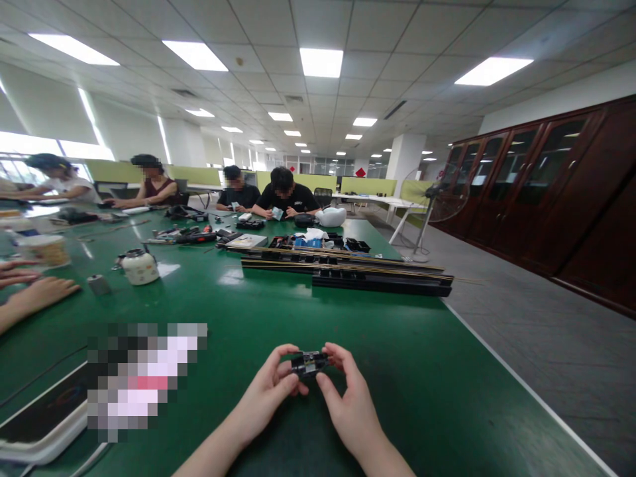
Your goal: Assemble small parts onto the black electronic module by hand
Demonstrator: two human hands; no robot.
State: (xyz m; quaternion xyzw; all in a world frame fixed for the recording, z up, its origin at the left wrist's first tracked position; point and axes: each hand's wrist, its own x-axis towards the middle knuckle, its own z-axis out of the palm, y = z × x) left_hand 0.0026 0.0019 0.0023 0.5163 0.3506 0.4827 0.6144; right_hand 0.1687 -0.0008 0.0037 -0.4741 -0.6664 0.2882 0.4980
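Note:
A small black device (309,364) with a greyish part in its middle is held up between my two hands, over the near part of the green table (238,344). My left hand (273,387) is closed on its left end, thumb below and index finger above. At the right end, my right hand (345,381) grips it between thumb and fingers. The device's exact kind is too small to make out. Its underside is hidden from me.
Long black rails with thin brass-coloured rods (382,285) lie ahead. A white jar (140,267) and a small grey block (98,285) stand to the left, near another person's hand (50,291). A phone-like device (44,414) lies at near left. Several people sit farther back.

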